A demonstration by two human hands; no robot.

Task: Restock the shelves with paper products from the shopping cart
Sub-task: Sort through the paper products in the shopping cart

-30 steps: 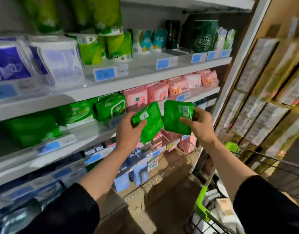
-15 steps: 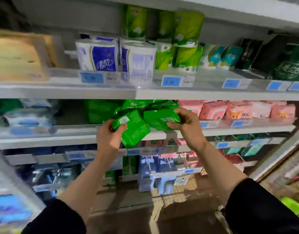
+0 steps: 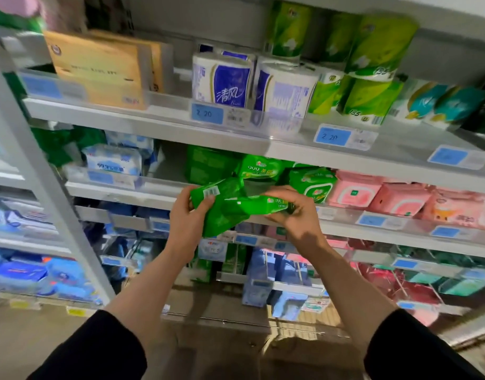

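- Here both hands are raised at the front edge of the middle shelf (image 3: 159, 194), each one with a green pack.
- The left hand (image 3: 185, 219) grips the left pack (image 3: 218, 212): its thumb lies on the front face near the barcode, and the other fingers are curled behind the pack. This pack is tilted, with its lower end hanging below the shelf edge.
- The right hand (image 3: 296, 212) holds the right pack (image 3: 263, 205) from the right side, with fingers curled around its end. This pack lies almost flat and touches the left pack, partly over it.
- Both packs are just in front of the shelf edge, before the green packs (image 3: 259, 170) that already stand on this shelf.
- Right of these, on the same shelf, stand pink packs (image 3: 353, 192); near the left end lies a white and blue pack (image 3: 113, 163).
- On the upper shelf (image 3: 153, 119) stand an orange box (image 3: 98, 71) at the left end, white and blue rolls (image 3: 227, 80) in the middle and green rolls (image 3: 372, 78) to the right.
- Blue price labels (image 3: 207, 113) are fixed along the front edge of the upper shelf.
- Black sleeves (image 3: 98, 349) cover both forearms at the bottom of the view.
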